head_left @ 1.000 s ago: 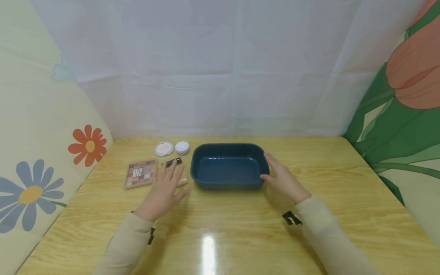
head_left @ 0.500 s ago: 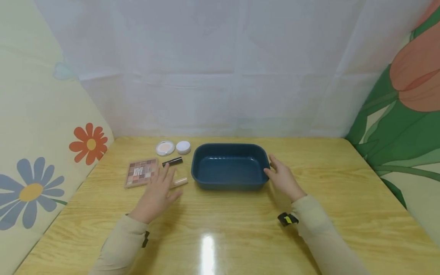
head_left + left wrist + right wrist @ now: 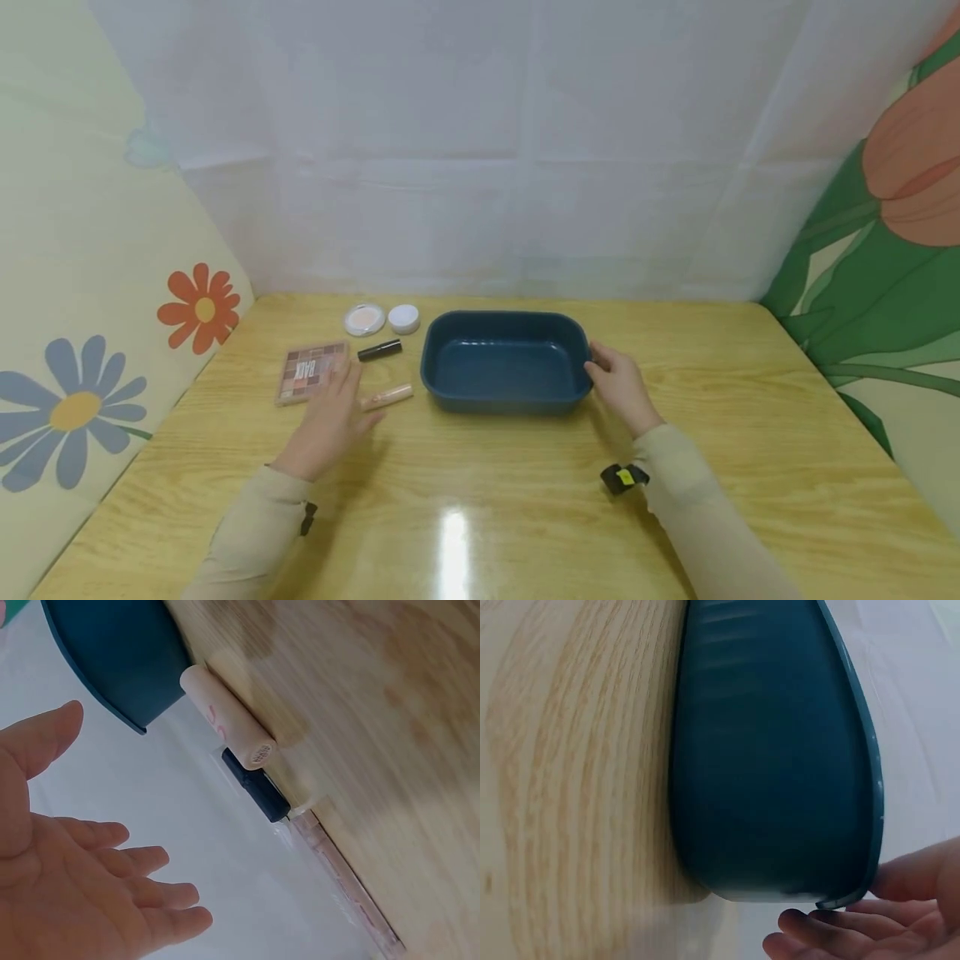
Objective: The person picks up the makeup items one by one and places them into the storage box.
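Note:
A dark blue rectangular bin point(image 3: 506, 367) stands on the wooden table. At its right end my right hand point(image 3: 624, 392) holds the rim; in the right wrist view the thumb point(image 3: 915, 874) is at the rim and the fingers sit below the lip. My left hand point(image 3: 321, 429) hovers with fingers extended and nothing in it. It partly covers an eyeshadow palette point(image 3: 300, 375) in the head view. Beside its fingertips lies a pale pink cosmetic tube point(image 3: 390, 395). Behind that is a black tube point(image 3: 380, 350), perhaps a lipstick.
A round compact point(image 3: 365, 319) and a small white round jar point(image 3: 404, 318) stand at the back, left of the bin. White cloth point(image 3: 480, 167) hangs behind the table point(image 3: 712, 375), with flower-printed cloth on both sides.
My left hand has drawn back toward the lower left, uncovering the black tube and the pink tube. My right thumb and fingers have come closer together at the bin's right rim.

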`<state>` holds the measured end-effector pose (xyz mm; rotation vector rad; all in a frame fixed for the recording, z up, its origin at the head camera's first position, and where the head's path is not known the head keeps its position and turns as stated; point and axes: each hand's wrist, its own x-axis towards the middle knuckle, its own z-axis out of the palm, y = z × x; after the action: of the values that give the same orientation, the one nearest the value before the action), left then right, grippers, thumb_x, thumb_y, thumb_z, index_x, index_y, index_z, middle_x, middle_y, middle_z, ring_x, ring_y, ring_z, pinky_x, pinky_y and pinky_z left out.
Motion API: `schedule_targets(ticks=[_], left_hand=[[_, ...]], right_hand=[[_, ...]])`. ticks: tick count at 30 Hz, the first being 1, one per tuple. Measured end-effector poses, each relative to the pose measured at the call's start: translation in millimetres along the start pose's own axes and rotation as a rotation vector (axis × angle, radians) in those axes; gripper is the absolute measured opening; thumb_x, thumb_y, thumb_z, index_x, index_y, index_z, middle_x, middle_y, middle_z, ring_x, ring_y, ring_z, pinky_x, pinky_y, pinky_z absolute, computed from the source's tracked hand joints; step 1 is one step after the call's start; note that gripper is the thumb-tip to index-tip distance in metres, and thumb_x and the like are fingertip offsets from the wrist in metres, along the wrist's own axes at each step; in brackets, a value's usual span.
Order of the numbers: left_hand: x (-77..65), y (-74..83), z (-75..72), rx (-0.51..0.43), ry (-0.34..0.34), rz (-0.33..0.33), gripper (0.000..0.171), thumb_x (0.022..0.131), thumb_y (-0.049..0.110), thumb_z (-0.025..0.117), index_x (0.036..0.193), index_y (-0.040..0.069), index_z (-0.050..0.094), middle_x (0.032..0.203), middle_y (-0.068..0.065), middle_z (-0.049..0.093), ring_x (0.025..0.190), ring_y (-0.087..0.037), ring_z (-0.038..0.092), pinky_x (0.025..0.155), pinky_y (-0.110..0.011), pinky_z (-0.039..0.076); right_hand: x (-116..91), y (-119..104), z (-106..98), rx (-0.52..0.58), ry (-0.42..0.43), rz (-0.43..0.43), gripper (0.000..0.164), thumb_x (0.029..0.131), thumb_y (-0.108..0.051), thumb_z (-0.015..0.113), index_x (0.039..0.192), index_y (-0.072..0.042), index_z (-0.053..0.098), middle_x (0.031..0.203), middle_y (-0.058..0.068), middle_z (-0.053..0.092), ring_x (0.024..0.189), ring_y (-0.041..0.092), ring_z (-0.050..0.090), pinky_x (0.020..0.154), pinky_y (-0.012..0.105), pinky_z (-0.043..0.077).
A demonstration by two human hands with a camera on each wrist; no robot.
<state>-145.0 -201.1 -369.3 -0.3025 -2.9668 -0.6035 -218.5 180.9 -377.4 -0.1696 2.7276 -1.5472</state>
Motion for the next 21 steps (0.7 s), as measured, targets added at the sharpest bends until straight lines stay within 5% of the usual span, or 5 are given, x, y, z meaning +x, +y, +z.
schedule_targets(ticks=[7, 14, 21], left_hand=[[1.4, -6.7, -3.2, -0.053, -0.018, -0.053, 0.078, 0.094, 0.025, 0.063, 0.144, -0.018, 0.020, 0.151, -0.038, 0.013, 0.136, -0.058, 0.011, 0.109, -0.067, 0.012], [5.5, -18.4, -6.2, -0.106, -0.008, -0.076, 0.080, 0.095, 0.021, 0.062, 0.146, -0.017, 0.013, 0.149, -0.040, 0.016, 0.136, -0.058, 0.014, 0.109, -0.067, 0.014], [10.1, -29.1, -10.3, -0.162, -0.025, -0.172, 0.075, 0.096, 0.019, 0.059, 0.144, -0.018, 0.015, 0.146, -0.042, 0.019, 0.134, -0.059, 0.015, 0.108, -0.068, 0.015]], right_hand=[[-1.0, 1.7, 1.7, 0.049, 0.007, 0.038, 0.042, 0.099, 0.003, 0.043, 0.139, 0.017, 0.037, 0.136, 0.036, 0.043, 0.127, 0.044, 0.045, 0.101, 0.047, 0.044], [-4.2, -1.0, 1.1, 0.084, 0.001, 0.084, 0.043, 0.100, 0.001, 0.042, 0.140, 0.016, 0.035, 0.137, 0.034, 0.043, 0.125, 0.042, 0.048, 0.087, 0.031, 0.053], [-5.8, -1.8, 0.2, 0.062, -0.005, 0.086, 0.045, 0.101, -0.001, 0.043, 0.142, 0.016, 0.033, 0.139, 0.034, 0.041, 0.127, 0.042, 0.046, 0.071, 0.016, 0.047]])
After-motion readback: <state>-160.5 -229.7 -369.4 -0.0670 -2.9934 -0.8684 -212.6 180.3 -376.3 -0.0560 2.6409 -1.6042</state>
